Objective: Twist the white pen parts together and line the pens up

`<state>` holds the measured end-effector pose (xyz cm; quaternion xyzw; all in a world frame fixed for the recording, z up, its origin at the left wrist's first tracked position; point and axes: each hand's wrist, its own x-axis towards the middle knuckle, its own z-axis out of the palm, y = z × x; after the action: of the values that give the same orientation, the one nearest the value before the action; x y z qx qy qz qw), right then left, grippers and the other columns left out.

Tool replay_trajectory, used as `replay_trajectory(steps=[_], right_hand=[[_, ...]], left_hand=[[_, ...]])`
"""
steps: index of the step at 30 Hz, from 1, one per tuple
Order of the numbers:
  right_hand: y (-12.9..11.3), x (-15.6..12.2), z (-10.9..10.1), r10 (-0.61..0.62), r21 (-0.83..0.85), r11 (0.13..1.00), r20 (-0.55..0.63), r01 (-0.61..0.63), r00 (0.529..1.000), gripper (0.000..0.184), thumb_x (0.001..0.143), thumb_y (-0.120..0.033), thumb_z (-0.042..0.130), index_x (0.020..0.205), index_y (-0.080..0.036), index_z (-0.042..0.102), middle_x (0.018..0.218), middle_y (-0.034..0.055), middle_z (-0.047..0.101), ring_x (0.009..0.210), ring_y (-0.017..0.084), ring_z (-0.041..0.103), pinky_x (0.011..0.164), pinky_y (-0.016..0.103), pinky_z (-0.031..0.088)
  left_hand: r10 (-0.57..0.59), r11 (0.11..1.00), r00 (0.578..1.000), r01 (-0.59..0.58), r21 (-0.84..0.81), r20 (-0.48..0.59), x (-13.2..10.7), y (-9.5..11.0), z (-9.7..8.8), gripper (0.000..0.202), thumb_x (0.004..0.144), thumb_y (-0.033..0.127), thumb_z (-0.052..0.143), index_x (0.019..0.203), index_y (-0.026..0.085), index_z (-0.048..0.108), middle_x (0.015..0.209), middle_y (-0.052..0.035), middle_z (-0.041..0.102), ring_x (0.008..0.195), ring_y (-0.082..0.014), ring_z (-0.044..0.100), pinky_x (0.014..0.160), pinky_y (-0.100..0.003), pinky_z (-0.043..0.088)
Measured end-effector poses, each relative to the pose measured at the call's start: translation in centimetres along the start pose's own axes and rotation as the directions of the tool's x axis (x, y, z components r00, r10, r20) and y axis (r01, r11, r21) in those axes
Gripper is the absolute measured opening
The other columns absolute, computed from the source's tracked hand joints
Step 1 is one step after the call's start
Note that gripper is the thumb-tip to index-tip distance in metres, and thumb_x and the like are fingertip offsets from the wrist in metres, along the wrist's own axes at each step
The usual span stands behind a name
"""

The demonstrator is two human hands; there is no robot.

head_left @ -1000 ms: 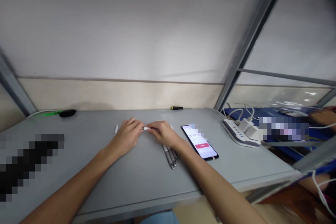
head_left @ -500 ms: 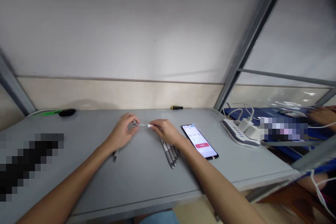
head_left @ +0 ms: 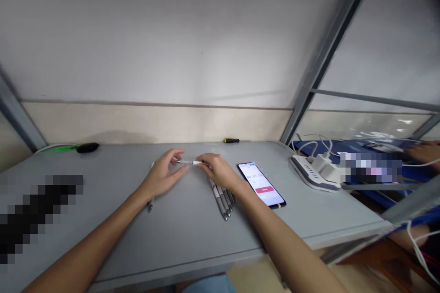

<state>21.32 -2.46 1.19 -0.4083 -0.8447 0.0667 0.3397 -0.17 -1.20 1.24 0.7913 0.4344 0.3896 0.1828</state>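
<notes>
My right hand (head_left: 218, 170) pinches a thin white pen part (head_left: 188, 162) above the grey table (head_left: 185, 233), holding it level and pointing left. My left hand (head_left: 163, 173) is just left of its tip, thumb and fingers curled near it; whether they touch it I cannot tell. Several grey pens (head_left: 222, 201) lie side by side under my right wrist. One pen (head_left: 150, 204) lies under my left wrist. A phone (head_left: 261, 184) with a lit screen lies to the right of my right hand.
A white power strip (head_left: 311, 171) with plugged chargers and cables sits at the right. A small yellow-and-black screwdriver (head_left: 231, 140) and a black object (head_left: 87, 148) lie by the wall. Another person's hand (head_left: 424, 150) shows at far right over a blue surface.
My hands, joined over the pen part a second ago, have drawn apart. The right hand keeps the white part; the left fingers have loosened beside its tip.
</notes>
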Motion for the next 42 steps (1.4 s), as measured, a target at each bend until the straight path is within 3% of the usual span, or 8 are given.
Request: replay_trajectory(steps=[5, 12, 20, 24, 29, 32, 36, 42], right_hand=[[0.2, 0.0, 0.2, -0.033, -0.078, 0.997, -0.038, 0.030, 0.999, 0.020, 0.094, -0.023, 0.049, 0.099, -0.014, 0.066, 0.094, 0.0095, 0.065, 0.084, 0.018, 0.057, 0.077, 0.029, 0.042], [0.0, -0.1, 0.3, 0.011, -0.077, 0.997, 0.001, -0.011, 1.000, 0.027, 0.097, -0.025, 0.042, 0.103, -0.015, 0.066, 0.095, 0.0089, 0.066, 0.080, 0.016, 0.058, 0.073, 0.027, 0.041], [-1.0, -0.4, 1.0, 0.054, -0.180, 0.983, 0.069, -0.040, 0.996, 0.024, 0.095, -0.025, 0.044, 0.097, -0.017, 0.066, 0.089, 0.0075, 0.066, 0.078, 0.016, 0.058, 0.068, 0.026, 0.038], [-1.7, -0.5, 1.5, 0.069, -0.203, 0.978, 0.107, -0.046, 0.992, 0.022, 0.095, -0.024, 0.044, 0.095, -0.018, 0.065, 0.089, 0.0074, 0.066, 0.076, 0.016, 0.057, 0.063, 0.026, 0.034], [-1.6, -0.4, 1.3, 0.095, 0.059, 0.992, 0.220, -0.110, 0.971, 0.030, 0.096, -0.028, 0.039, 0.082, -0.017, 0.063, 0.071, 0.0028, 0.060, 0.065, 0.013, 0.050, 0.061, 0.025, 0.033], [-1.5, -0.3, 0.4, 0.127, 0.349, 0.897, 0.383, -0.270, 0.915, 0.032, 0.095, -0.034, 0.040, 0.083, -0.016, 0.064, 0.064, -0.0012, 0.051, 0.056, 0.010, 0.042, 0.054, 0.023, 0.032], [-1.4, -0.3, -0.6, 0.199, 0.554, 0.648, 0.539, -0.522, 0.818, 0.031, 0.089, -0.042, 0.050, 0.088, -0.015, 0.065, 0.059, -0.0041, 0.043, 0.047, 0.007, 0.029, 0.042, 0.021, 0.019], [-0.4, 0.1, -0.9, 0.404, 0.693, 0.440, 0.414, -0.571, 0.815, 0.030, 0.070, -0.038, 0.073, 0.087, -0.015, 0.065, 0.068, -0.0004, 0.058, 0.047, 0.006, 0.039, 0.039, 0.020, 0.021]], left_hand=[[-0.114, 0.993, 0.988, 0.110, 0.039, 0.103, 0.0, -0.1, 0.4, 0.045, 0.092, 0.046, 0.032, 0.065, 0.020, 0.058, 0.065, -0.0003, 0.063, 0.065, -0.0166, 0.060, 0.065, -0.029, 0.045], [0.048, 0.994, 0.999, -0.046, 0.100, -0.010, 0.0, 0.1, 0.1, 0.018, 0.084, 0.034, 0.051, 0.088, 0.020, 0.062, 0.083, -0.0022, 0.067, 0.075, -0.0167, 0.059, 0.069, -0.029, 0.045], [0.201, 0.890, 0.962, -0.258, 0.376, 0.185, -0.6, -0.1, 0.8, 0.031, 0.095, 0.037, 0.034, 0.088, 0.021, 0.059, 0.083, -0.0040, 0.064, 0.083, -0.0195, 0.057, 0.077, -0.034, 0.041], [0.197, 0.859, 0.936, -0.308, 0.410, 0.291, -0.7, -0.2, 1.1, 0.032, 0.096, 0.030, 0.029, 0.081, 0.021, 0.056, 0.075, -0.0029, 0.061, 0.069, -0.0176, 0.055, 0.066, -0.030, 0.039], [0.310, 0.782, 0.897, -0.430, 0.452, 0.317, -0.6, -0.3, 0.8, 0.029, 0.084, 0.004, 0.033, 0.075, 0.021, 0.055, 0.070, -0.0030, 0.057, 0.068, -0.0172, 0.050, 0.064, -0.030, 0.037], [0.384, 0.726, 0.854, -0.514, 0.456, 0.351, -0.7, 0.1, 0.7, 0.031, 0.077, -0.002, 0.034, 0.076, 0.020, 0.056, 0.072, -0.0033, 0.057, 0.073, -0.0183, 0.050, 0.070, -0.032, 0.038], [0.410, 0.717, 0.845, -0.531, 0.452, 0.343, -0.7, 0.6, 0.7, 0.029, 0.080, 0.001, 0.034, 0.077, 0.020, 0.056, 0.073, -0.0039, 0.056, 0.076, -0.0189, 0.049, 0.071, -0.033, 0.038], [0.349, 0.811, 0.915, -0.402, 0.425, 0.201, -0.1, 0.0, -0.3, 0.023, 0.094, 0.024, 0.035, 0.089, 0.020, 0.057, 0.083, -0.0046, 0.061, 0.080, -0.0190, 0.053, 0.075, -0.033, 0.040]])
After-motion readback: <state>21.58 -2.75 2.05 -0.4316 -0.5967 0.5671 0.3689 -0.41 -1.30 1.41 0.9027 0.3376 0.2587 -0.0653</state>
